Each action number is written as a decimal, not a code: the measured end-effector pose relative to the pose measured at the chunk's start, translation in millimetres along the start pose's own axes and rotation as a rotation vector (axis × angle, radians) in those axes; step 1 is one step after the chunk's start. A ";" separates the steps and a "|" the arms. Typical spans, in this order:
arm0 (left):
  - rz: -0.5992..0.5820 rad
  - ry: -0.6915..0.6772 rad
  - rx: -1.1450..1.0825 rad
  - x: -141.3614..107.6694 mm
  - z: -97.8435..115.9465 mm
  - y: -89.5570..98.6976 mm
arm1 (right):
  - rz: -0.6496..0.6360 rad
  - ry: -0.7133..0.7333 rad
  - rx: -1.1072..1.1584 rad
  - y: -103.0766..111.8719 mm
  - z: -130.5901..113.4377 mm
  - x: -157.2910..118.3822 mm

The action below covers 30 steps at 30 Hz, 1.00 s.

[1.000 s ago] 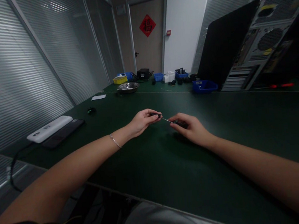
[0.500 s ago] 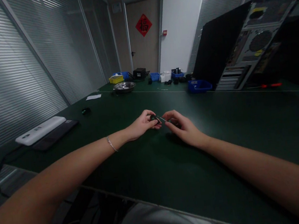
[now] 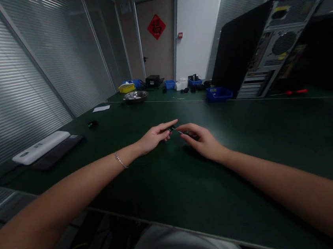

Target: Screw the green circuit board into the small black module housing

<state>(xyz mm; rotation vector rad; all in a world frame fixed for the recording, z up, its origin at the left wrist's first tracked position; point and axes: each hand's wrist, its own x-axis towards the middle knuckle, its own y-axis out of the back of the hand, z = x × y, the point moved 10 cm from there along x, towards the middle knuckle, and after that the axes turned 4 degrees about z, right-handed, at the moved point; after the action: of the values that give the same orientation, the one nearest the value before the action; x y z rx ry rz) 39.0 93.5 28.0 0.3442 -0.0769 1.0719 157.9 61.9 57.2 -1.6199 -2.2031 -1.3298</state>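
My left hand [image 3: 153,139] is above the middle of the green table, its index finger stretched out to the right. Between its thumb and other fingers sits a small dark part [image 3: 171,129], mostly covered by the fingers. From the right, my right hand [image 3: 202,140] pinches a thin tool with a metal shaft [image 3: 178,131]. The shaft's tip points left and meets the small part or lies right beside it; I cannot tell which. The tool's back end is hidden in the palm.
On the green table [image 3: 161,188], a white power strip [image 3: 41,147] lies beside a dark flat device [image 3: 58,152]. A mouse [image 3: 93,124], a metal bowl [image 3: 135,97] and a blue bin [image 3: 219,94] stand farther back. An opened computer case [image 3: 253,48] stands at right.
My left index finger has straightened from its curl around the small dark part. The tool's tip stays close to the part. The whole view has shifted slightly.
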 end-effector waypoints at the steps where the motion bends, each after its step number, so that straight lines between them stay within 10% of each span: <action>1: -0.005 -0.007 0.013 -0.6 1.9 -1.2 | 0.000 0.002 -0.007 -0.1 -0.1 0.0; 18: 0.079 -0.085 0.195 -2.6 17.0 4.7 | 0.021 0.081 -0.096 1.6 -9.8 -0.7; 30: 0.055 0.116 -0.273 -2.1 -1.7 0.2 | 0.010 0.055 -0.027 0.7 -7.3 -1.3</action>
<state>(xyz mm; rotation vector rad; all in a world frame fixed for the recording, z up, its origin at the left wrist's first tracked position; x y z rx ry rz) 37.7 92.3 26.0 0.0338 -0.1275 1.1178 156.1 56.0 61.4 -1.5818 -2.1521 -1.3893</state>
